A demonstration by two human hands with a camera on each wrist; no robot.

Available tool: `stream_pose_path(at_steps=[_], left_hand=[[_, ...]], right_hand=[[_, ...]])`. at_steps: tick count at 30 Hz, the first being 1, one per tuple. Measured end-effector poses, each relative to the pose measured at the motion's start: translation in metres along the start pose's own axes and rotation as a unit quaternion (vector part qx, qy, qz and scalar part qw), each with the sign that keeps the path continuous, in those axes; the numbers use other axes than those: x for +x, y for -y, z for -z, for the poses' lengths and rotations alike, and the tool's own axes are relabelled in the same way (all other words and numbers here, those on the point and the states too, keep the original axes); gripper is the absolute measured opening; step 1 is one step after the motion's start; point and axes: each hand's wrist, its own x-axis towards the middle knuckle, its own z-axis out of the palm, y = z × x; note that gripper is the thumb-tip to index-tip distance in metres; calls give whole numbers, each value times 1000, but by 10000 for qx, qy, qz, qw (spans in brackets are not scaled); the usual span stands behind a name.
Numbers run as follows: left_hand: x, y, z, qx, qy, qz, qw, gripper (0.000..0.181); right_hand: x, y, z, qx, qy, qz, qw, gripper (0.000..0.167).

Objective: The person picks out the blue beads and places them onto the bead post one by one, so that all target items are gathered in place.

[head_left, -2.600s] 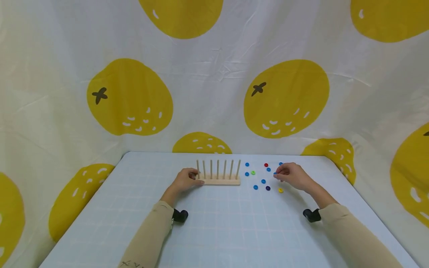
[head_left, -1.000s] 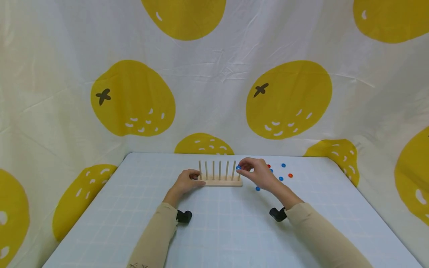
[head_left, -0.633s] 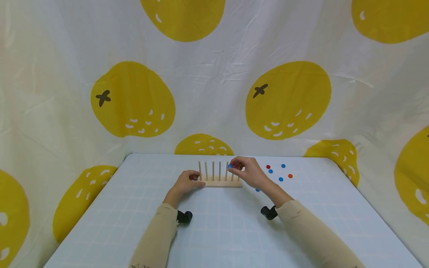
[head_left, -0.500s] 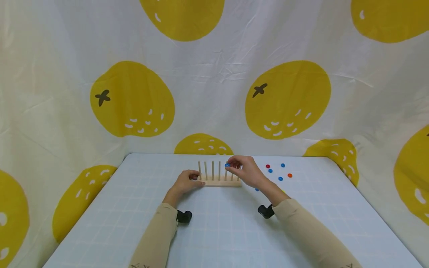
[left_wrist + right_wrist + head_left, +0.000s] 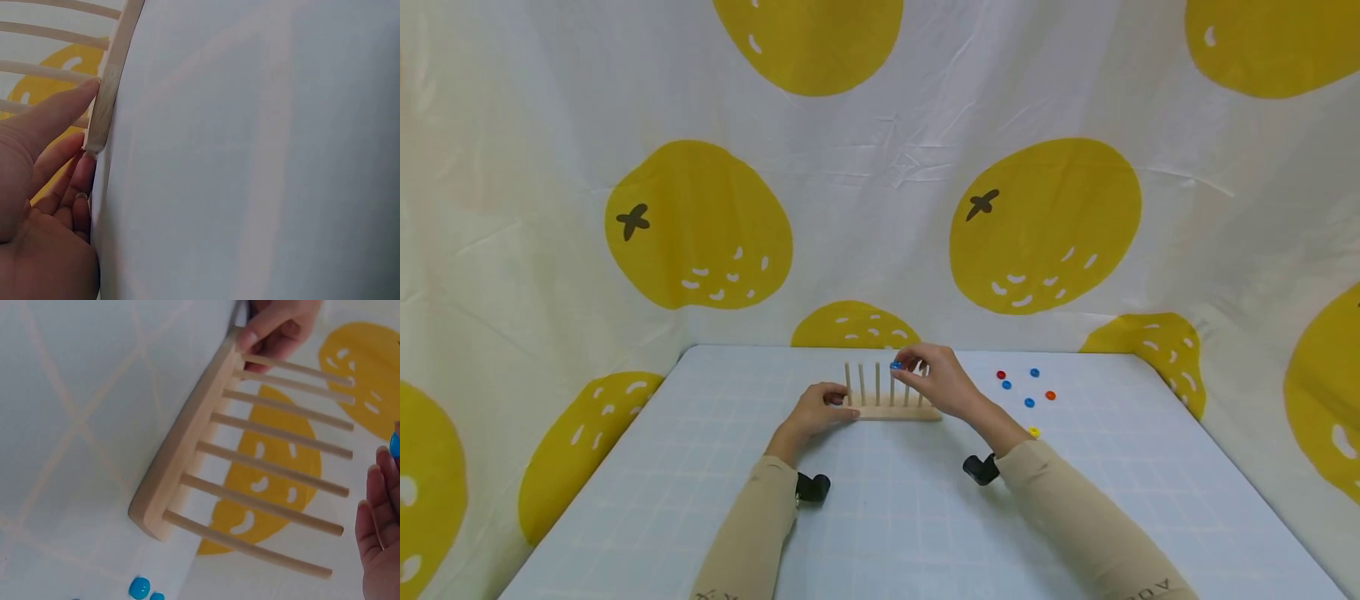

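A wooden peg rack (image 5: 895, 413) with a row of upright pegs stands on the table; none of the visible pegs carries a ring. At its left end my left hand (image 5: 812, 410) grips the base; the left wrist view shows the thumb (image 5: 78, 97) on the base's face and fingers at its end. My right hand (image 5: 943, 383) pinches a small blue ring (image 5: 896, 365) at the top of a middle peg. Whether the peg passes through the ring cannot be told. In the right wrist view that blue ring (image 5: 395, 445) shows only at the right edge.
Right of the rack lie loose rings: red (image 5: 1001, 375), orange (image 5: 1050, 396), yellow (image 5: 1033, 432) and several blue ones (image 5: 1029, 402). My right forearm and hand hide part of that area. A fruit-patterned curtain (image 5: 872, 242) hangs behind the table (image 5: 880, 517).
My right hand has carried the blue ring leftward from among the loose rings, past the rack's right-hand pegs, to a middle peg. The left hand keeps its hold on the rack's end.
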Motion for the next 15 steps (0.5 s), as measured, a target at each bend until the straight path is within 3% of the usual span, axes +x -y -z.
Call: stream_pose_path(at_steps=[8, 15], left_hand=[[-2, 0, -1, -15, -9, -184, 9998, 48], [0, 1, -1, 25, -69, -355, 9993, 47]], right_hand=[[11, 4, -8, -42, -74, 211, 9997, 16], [21, 7, -17, -136, 9, 113, 9998, 16]])
